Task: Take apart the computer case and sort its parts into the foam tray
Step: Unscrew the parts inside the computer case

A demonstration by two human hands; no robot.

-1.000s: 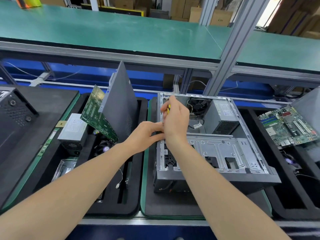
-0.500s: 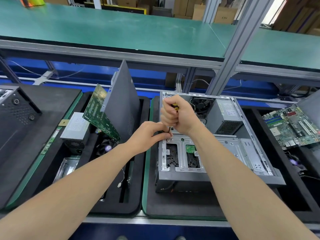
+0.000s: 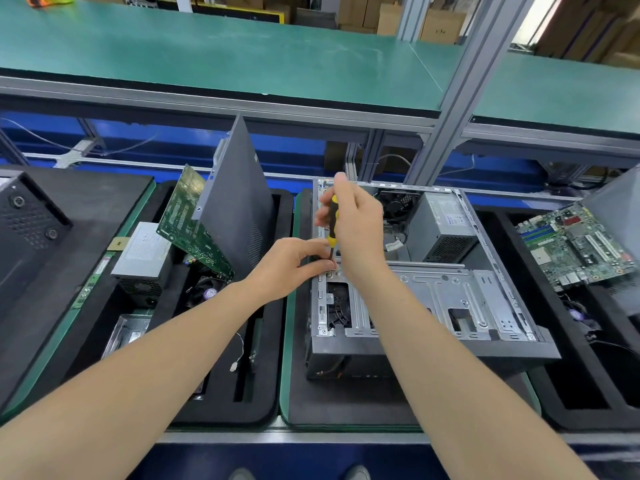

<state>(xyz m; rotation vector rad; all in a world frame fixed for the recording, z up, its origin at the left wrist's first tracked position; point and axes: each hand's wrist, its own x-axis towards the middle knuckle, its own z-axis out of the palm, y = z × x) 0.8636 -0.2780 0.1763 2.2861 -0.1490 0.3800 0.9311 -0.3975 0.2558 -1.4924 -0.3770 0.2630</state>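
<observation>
Yellow-handled screwdriver (image 3: 333, 220) is gripped by right hand (image 3: 356, 223), its tip pinched by left hand (image 3: 294, 265) at the computer case (image 3: 450, 306) left rail. Case is judged stiff, heavy, sharp-edged: frame rails should be held. Foam tray (image 3: 273, 375) lies just left of case.

A long green shelf (image 3: 207, 57) runs across the top. A gray metal post (image 3: 460, 98) stands between its two parts. Brown boxes (image 3: 440, 22) sit behind it. Far left is a black box (image 3: 27, 220) with small holes. Two shoes (image 3: 356, 474) peek in at the bottom edge.
</observation>
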